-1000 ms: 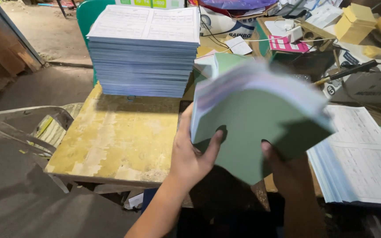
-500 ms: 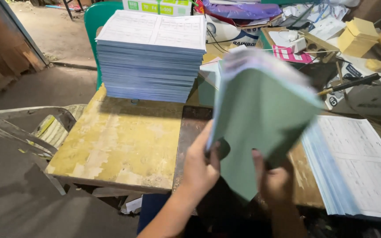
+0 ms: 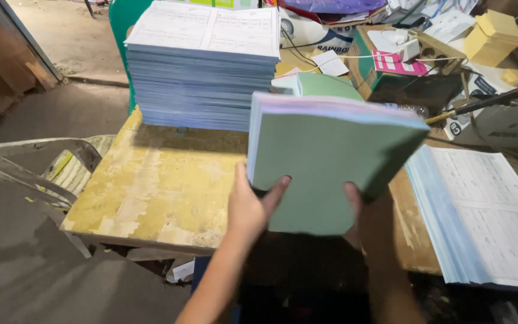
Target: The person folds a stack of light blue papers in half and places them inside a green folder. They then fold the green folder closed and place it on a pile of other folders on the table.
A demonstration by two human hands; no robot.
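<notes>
1. Now both hands, left (image 3: pixel 252 207) and right (image 3: pixel 370 213), are closed on the near edge of a green-backed paper bundle (image 3: pixel 325 162), held tilted above the counter (image 3: pixel 163 186).
2. Judged step: squaring the bundle; next calls for a steady, level grip.
3. Tall printed-sheet stack (image 3: pixel 202 66) far left; lower stack (image 3: pixel 487 219) right.

The worn yellow table (image 3: pixel 157 192) bears 2 stacks of printed sheets (image 3: pixel 202 72).

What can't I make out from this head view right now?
- Top face of the green-backed pad: tilted away, only its back and page edges show.
- Right hand: in shadow, mostly behind the pad; only the thumb shows.
- Left hand: fingers hidden behind the pad.
- Low stack of printed sheets: cut by the right edge.
- Tall stack: print too small to make out.
</notes>
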